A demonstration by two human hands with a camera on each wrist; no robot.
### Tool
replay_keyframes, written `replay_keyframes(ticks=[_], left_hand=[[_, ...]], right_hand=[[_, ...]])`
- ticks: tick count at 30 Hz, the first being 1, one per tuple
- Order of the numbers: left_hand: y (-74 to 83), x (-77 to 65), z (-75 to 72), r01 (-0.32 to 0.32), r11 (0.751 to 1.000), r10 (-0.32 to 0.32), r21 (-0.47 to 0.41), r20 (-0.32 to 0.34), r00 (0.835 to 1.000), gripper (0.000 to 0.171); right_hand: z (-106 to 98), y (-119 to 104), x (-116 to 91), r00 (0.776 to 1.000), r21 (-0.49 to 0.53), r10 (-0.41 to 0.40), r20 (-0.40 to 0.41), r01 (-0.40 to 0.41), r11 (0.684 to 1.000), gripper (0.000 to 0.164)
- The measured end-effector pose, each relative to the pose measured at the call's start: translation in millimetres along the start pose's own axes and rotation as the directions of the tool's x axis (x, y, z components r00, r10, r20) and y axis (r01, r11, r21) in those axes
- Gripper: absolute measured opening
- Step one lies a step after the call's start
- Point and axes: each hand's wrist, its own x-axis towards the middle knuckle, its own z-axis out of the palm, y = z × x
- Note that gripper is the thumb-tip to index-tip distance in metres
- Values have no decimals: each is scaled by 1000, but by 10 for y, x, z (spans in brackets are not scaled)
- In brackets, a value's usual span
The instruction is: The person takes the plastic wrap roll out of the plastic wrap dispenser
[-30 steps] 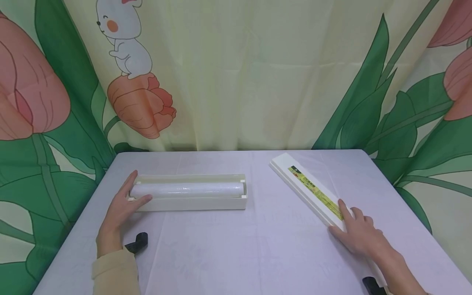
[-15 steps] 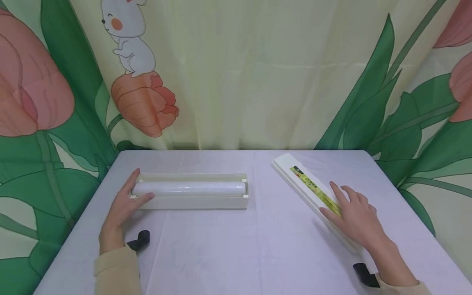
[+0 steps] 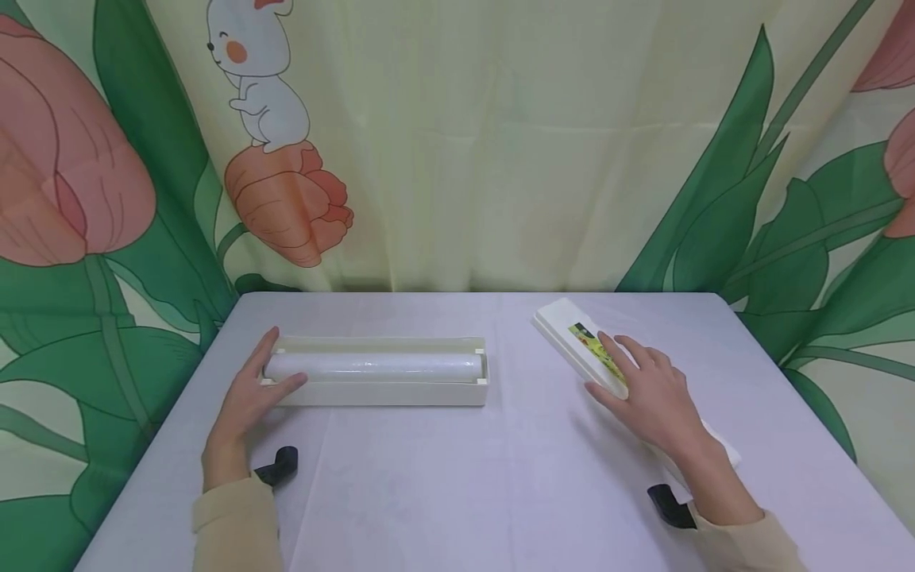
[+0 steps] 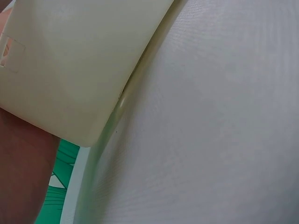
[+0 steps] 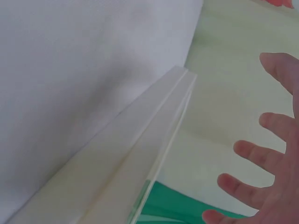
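A long white cling film box (image 3: 386, 395) stands on the table with its top off, and a roll of cling film (image 3: 386, 366) lies inside. My left hand (image 3: 243, 401) holds the box's left end, thumb over the front edge and fingers at the back. In the left wrist view the box's end wall (image 4: 79, 65) fills the upper left. The white lid (image 3: 561, 327), with a yellow-green label, lies slanted on the right. Over it my right hand (image 3: 650, 397) hovers with fingers spread, hiding the lid's middle. The right wrist view has the fingers (image 5: 259, 156) apart from the lid (image 5: 140, 140).
A white cloth covers the table (image 3: 457, 492). Behind its far edge hangs a curtain (image 3: 457, 159) printed with tulips and a rabbit. A black wrist mount shows at each cuff.
My right hand has lifted off the near part of the lid and moved left and farther up along it. My left hand stays at the box's end; the head view has shifted slightly.
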Motion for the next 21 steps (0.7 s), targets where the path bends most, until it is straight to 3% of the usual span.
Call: replay_keyframes(ticks=[9, 21], left_hand=[[2, -19, -19, 26, 1000, -26, 0, -13, 1000, 103], [-3, -5, 10, 29, 999, -29, -18, -13, 1000, 103]], right_hand=[[67, -224, 204, 990, 81, -115, -79, 121, 989, 70], [158, -487, 402, 983, 100, -173, -62, 178, 979, 69]])
